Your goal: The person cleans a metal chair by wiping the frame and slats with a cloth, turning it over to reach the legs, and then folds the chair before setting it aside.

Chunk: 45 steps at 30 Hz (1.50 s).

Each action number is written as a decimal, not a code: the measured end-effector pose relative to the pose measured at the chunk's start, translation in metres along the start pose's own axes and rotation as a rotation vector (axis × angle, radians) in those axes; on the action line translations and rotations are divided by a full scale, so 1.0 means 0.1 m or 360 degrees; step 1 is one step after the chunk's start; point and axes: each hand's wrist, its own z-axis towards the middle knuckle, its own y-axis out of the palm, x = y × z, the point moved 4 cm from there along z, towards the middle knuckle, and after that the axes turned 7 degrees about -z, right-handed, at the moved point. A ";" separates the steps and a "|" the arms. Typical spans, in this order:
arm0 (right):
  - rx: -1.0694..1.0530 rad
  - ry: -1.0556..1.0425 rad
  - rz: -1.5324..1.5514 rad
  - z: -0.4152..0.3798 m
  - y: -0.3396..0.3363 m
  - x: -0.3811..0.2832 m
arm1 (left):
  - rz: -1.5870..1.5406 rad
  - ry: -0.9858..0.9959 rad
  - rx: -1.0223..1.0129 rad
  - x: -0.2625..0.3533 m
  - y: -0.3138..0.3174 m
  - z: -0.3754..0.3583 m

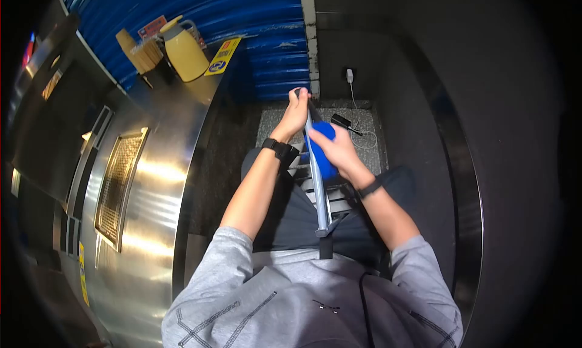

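A long grey metal bar runs from between my hands down toward my waist, with a hinged piece and a black end near my shirt. At its upper end my left hand is closed round a dark part. Lower and to the right, my right hand presses a blue cloth-like thing against the bar, its fingers partly hidden behind it. Slats of the same folding object show below the blue thing, between my legs.
On the left is a steel counter with a wire rack, a yellow jug and a holder of wooden sticks. A blue corrugated shutter stands ahead. A black adapter with a white cable lies on the speckled floor.
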 end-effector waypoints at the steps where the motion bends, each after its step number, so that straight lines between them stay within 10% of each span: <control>1: 0.0000 0.0024 0.0041 0.24 0.01 0.02 | -0.0040 0.0078 -0.0032 -0.03 -0.02 0.01; 10: -0.0469 0.0133 -0.0301 -0.01 0.08 0.11 | -0.0123 -0.0061 -0.0081 -0.07 -0.35 -0.13; 17: 0.0210 -0.0185 0.0253 0.78 -0.17 0.11 | -0.0204 -0.0076 -0.0061 -0.06 -0.25 -0.12; 30: 0.0402 -0.0579 -0.0299 1.55 0.03 0.53 | -0.0159 -0.0153 0.0032 -0.09 -0.15 0.05; 37: 0.0415 0.0019 -0.0399 1.79 -0.44 1.38 | -0.0131 -0.0159 0.0054 -0.10 -0.06 0.19; 45: 0.0338 -0.0051 -0.0229 1.85 -0.61 1.27 | -0.0270 -0.0165 0.0108 -0.15 0.17 0.39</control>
